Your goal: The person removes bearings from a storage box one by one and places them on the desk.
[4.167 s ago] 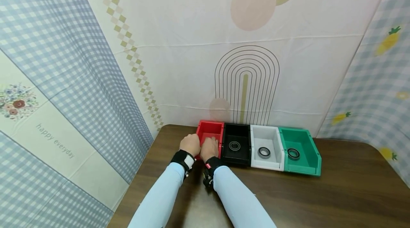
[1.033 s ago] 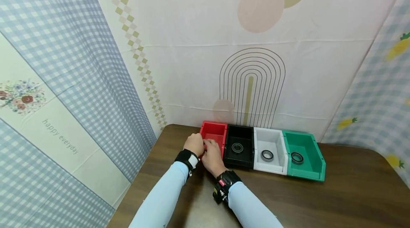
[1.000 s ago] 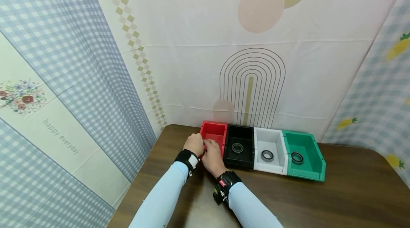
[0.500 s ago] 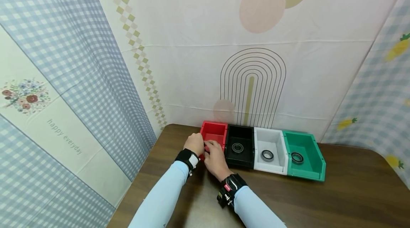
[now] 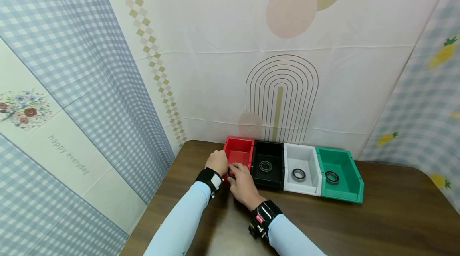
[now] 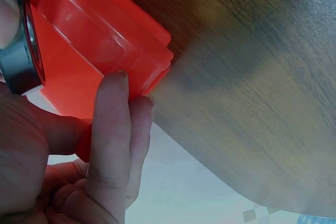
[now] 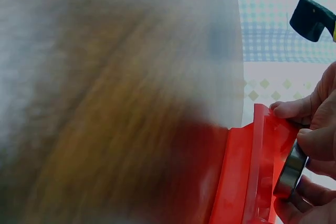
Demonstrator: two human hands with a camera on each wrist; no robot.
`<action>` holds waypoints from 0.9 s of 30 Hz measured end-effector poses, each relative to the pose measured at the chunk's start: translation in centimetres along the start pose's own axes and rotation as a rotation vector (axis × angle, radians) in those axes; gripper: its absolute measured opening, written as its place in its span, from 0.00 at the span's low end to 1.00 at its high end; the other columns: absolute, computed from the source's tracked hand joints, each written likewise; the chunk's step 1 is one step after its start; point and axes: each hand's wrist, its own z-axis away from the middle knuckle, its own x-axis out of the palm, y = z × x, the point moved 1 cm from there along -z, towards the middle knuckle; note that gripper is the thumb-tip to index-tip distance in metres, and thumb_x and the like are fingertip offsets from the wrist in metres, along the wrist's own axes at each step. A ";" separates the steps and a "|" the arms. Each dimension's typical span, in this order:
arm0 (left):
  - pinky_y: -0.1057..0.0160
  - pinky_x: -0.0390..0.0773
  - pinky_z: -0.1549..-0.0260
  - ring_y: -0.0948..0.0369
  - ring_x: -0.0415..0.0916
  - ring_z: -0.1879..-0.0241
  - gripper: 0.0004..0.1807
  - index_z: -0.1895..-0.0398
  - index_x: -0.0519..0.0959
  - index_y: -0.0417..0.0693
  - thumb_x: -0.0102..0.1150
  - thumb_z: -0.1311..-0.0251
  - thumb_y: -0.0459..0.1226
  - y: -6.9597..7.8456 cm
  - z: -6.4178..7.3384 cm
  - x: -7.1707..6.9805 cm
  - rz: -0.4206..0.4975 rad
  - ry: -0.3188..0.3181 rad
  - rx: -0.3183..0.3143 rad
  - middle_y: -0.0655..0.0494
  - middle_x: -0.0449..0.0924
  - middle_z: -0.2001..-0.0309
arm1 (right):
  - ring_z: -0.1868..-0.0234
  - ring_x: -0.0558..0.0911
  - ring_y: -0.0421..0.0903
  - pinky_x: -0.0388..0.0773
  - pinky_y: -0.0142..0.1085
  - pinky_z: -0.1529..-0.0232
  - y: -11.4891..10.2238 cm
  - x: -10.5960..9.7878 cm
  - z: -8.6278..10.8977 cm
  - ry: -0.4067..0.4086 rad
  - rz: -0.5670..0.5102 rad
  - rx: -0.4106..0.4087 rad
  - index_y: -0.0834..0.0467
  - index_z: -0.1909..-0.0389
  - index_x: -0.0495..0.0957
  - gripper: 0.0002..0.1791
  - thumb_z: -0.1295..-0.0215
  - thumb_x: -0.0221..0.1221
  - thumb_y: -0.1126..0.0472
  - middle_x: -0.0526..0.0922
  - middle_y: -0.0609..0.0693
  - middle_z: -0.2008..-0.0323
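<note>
In the head view my left hand (image 5: pixel 217 162) is at the near left corner of the red bin (image 5: pixel 239 150). The left wrist view shows its thumb and fingers (image 6: pixel 111 124) pinching the bin's wall. My right hand (image 5: pixel 243 184) is just to the right, over the bin's near end. It pinches a dark ring-shaped bearing (image 7: pixel 292 170), tilted on edge, between thumb and fingers. In the left wrist view this bearing (image 6: pixel 22 51) overlaps the bin's inside at the upper left. Its far side is partly hidden by a fingertip.
Right of the red bin stand a black bin (image 5: pixel 268 152), a white bin (image 5: pixel 301 154) and a green bin (image 5: pixel 345 168), side by side. Each holds one bearing. The brown wooden table (image 5: pixel 323 224) meets a patterned cloth (image 5: pixel 212 88) behind the bins.
My right hand has drawn back from inside the red bin toward its near end, the wrist swinging right. The bearing now shows between its fingers. My left hand stays at the bin's corner.
</note>
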 end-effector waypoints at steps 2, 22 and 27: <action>0.53 0.91 0.69 0.51 0.89 0.71 0.11 0.69 0.86 0.39 0.61 0.27 0.34 0.0 0.0 0.0 0.001 0.004 0.003 0.44 0.91 0.68 | 0.33 0.78 0.56 0.79 0.53 0.30 0.0 -0.1 0.2 -0.008 0.005 -0.014 0.62 0.28 0.77 0.28 0.28 0.65 0.64 0.80 0.57 0.34; 0.55 0.90 0.70 0.53 0.87 0.73 0.10 0.71 0.84 0.40 0.63 0.29 0.32 -0.2 0.0 -0.4 0.019 -0.052 -0.009 0.45 0.88 0.70 | 0.40 0.82 0.53 0.82 0.47 0.36 -1.3 -0.2 2.8 -0.062 0.135 -0.253 0.63 0.41 0.84 0.19 0.30 0.68 0.63 0.84 0.58 0.42; 0.56 0.89 0.72 0.54 0.88 0.73 0.08 0.69 0.84 0.40 0.64 0.30 0.32 -0.2 0.0 -0.5 0.024 -0.065 -0.013 0.46 0.89 0.70 | 0.42 0.82 0.50 0.82 0.44 0.37 -2.3 -0.2 3.6 -0.086 0.162 -0.338 0.60 0.44 0.85 0.16 0.31 0.68 0.64 0.85 0.53 0.46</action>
